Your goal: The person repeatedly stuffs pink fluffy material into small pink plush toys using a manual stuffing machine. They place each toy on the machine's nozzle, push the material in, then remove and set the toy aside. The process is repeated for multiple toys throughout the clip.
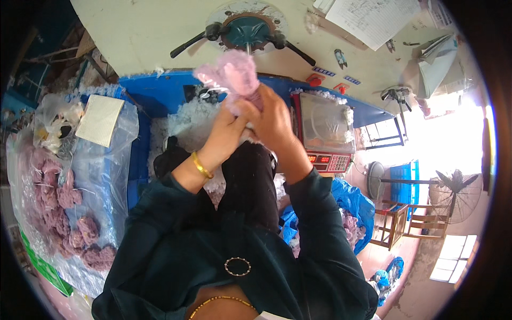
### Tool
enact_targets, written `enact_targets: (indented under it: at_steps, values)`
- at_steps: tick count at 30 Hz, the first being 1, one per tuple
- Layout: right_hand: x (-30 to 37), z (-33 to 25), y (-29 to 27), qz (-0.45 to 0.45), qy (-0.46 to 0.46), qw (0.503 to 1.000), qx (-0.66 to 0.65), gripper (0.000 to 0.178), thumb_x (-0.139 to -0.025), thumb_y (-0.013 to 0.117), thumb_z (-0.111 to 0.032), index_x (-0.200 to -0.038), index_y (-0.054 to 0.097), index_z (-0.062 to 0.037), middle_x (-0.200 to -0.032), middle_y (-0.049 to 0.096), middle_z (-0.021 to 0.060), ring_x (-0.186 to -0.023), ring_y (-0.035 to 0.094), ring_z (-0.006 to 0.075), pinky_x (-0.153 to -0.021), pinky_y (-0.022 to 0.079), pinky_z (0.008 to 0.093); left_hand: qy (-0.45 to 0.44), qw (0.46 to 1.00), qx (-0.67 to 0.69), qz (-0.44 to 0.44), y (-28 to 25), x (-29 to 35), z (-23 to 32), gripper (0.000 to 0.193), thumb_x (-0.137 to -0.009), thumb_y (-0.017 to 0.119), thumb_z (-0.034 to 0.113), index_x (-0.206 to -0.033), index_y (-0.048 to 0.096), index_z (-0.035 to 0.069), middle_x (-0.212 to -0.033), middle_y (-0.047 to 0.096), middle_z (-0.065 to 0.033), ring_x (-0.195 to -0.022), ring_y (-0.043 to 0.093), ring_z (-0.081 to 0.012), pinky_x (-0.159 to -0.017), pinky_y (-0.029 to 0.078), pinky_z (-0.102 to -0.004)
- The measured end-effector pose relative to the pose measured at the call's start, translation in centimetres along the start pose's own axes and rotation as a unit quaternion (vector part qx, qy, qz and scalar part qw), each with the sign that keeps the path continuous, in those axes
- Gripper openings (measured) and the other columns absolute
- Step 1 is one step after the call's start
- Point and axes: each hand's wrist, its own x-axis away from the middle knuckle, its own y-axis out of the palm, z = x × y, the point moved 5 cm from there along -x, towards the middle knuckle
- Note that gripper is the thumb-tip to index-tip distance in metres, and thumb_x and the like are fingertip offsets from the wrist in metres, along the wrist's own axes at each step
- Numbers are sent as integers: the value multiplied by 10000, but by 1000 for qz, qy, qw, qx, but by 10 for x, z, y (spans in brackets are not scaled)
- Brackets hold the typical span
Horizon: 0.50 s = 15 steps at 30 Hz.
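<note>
A pink fluffy plush piece with white strands on one side is held up in front of me, slightly smeared by motion. My left hand and my right hand are closed together around its lower end, with fingers overlapping. Just beyond it, a thin metal nozzle comes out of a round dark-green port in the pale machine panel. The plush hides the nozzle's end, so I cannot tell whether they touch. White fluffy stuffing lies below my hands.
Black handles flank the port. On the right stand a red-framed digital scale, a blue bag of pink pieces, wooden chairs and a fan. Several pink plush pieces and a notebook lie left on plastic.
</note>
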Motion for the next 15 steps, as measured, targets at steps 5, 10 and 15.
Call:
enact_targets:
  at_steps: [5, 10, 15]
  values:
    - [0, 29, 5, 13, 11, 990, -140, 661, -757, 695, -436, -1220, 517, 2, -1014, 622, 208, -943, 603, 384, -801, 485, 407, 82, 996, 12, -12, 6, -6, -3, 365, -988, 461, 232, -1272, 350, 32, -1073, 552, -112, -793, 635, -158, -591, 555, -256]
    - [20, -22, 27, 146, 22, 989, -6, 742, -728, 741, -426, -1270, 462, -3, -1040, 595, 267, -943, 592, 408, -816, 481, 433, 63, 993, -102, 18, -32, 20, 6, 471, -987, 461, 290, -1346, 316, 22, -1130, 537, -112, -875, 607, -128, -610, 540, -231]
    - [11, -17, -5, 118, 108, 973, -166, 484, -815, 679, -396, -1075, 574, -2, -886, 671, 189, -783, 669, 294, -699, 513, 362, 56, 993, -108, 1, 8, 19, 39, 444, -991, 442, 359, -1310, 403, 53, -1064, 552, -50, -802, 575, -79, -634, 483, -211]
